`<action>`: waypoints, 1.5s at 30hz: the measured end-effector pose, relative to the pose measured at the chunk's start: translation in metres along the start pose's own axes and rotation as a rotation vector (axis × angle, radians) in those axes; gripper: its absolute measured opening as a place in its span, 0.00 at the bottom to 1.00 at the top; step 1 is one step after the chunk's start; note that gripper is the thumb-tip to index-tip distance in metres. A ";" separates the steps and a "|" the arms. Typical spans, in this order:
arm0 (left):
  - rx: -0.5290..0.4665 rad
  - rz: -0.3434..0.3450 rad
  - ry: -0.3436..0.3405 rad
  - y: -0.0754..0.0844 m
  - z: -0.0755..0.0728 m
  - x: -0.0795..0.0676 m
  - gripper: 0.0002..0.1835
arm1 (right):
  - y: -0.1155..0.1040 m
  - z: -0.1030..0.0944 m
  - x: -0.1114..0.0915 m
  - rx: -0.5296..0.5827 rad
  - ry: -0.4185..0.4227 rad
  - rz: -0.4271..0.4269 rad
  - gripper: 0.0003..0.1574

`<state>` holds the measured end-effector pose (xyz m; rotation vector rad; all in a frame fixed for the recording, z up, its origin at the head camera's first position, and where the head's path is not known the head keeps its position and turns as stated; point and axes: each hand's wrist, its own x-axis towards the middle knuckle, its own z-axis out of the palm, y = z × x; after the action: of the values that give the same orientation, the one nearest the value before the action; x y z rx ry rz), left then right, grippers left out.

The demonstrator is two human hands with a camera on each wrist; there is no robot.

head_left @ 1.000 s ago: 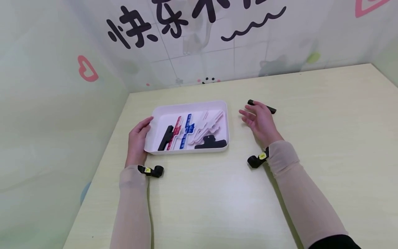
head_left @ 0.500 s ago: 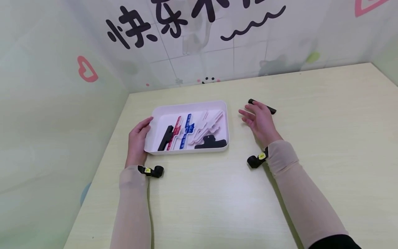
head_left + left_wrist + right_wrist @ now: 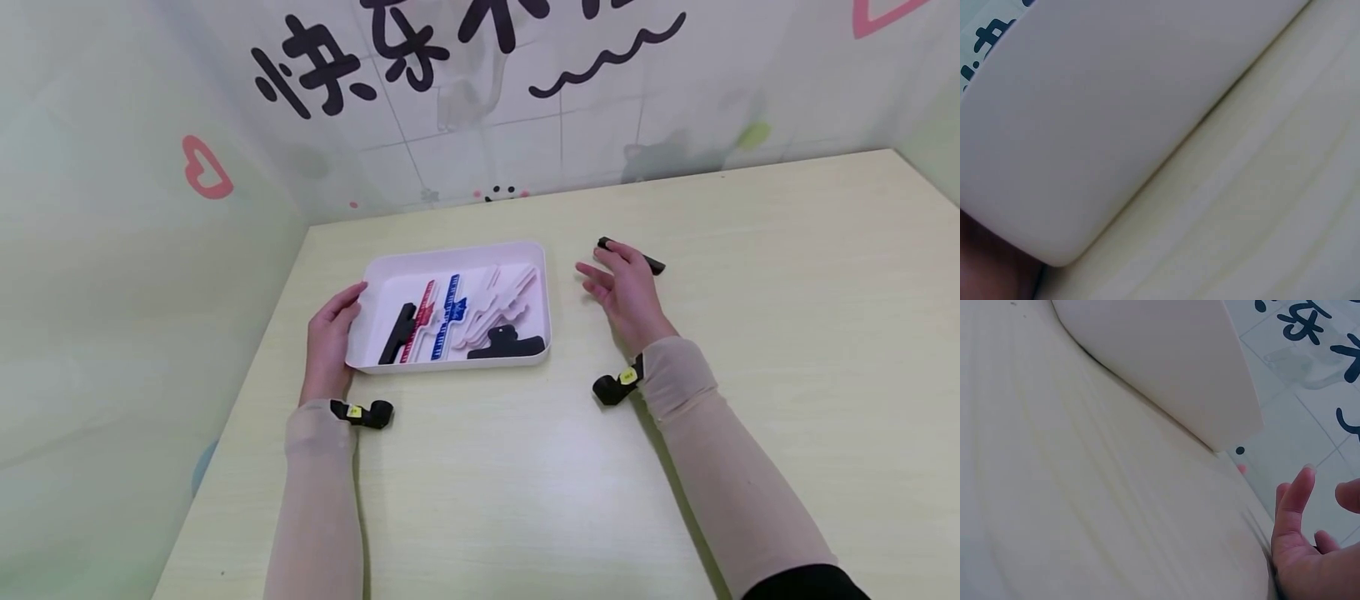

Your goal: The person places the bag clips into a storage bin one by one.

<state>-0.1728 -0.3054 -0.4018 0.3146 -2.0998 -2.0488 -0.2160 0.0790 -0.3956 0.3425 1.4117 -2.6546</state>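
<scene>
A white rectangular tray [image 3: 450, 368] lies on the table, holding black clips [image 3: 507, 342], a red-marked piece [image 3: 417, 321], a blue-marked piece [image 3: 447, 317] and several pale flat pieces [image 3: 502, 308]. My left hand [image 3: 330, 333] rests along the tray's left side, fingers fairly straight by the rim; in the left wrist view the tray wall [image 3: 1104, 119] fills much of the frame. Right of the tray, my right hand [image 3: 628, 298] lies on its side with loosely bent fingers and nothing seen in its grasp. A black bar-shaped thing [image 3: 655, 266] lies just behind it, partly hidden.
The pale wood table [image 3: 480, 483] meets a printed white backdrop [image 3: 517, 150] at its far edge. Another backdrop panel [image 3: 112, 292] stands along the left edge. Each wrist carries a small black camera, one of them the left wrist camera [image 3: 378, 414].
</scene>
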 end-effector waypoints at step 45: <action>0.004 0.000 0.019 0.001 0.000 -0.002 0.16 | -0.003 0.018 -0.009 -0.303 -0.116 -0.171 0.27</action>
<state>-0.1710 -0.3050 -0.4006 0.3333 -2.0927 -2.0333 -0.2105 0.0656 -0.3816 0.0375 1.8413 -2.4797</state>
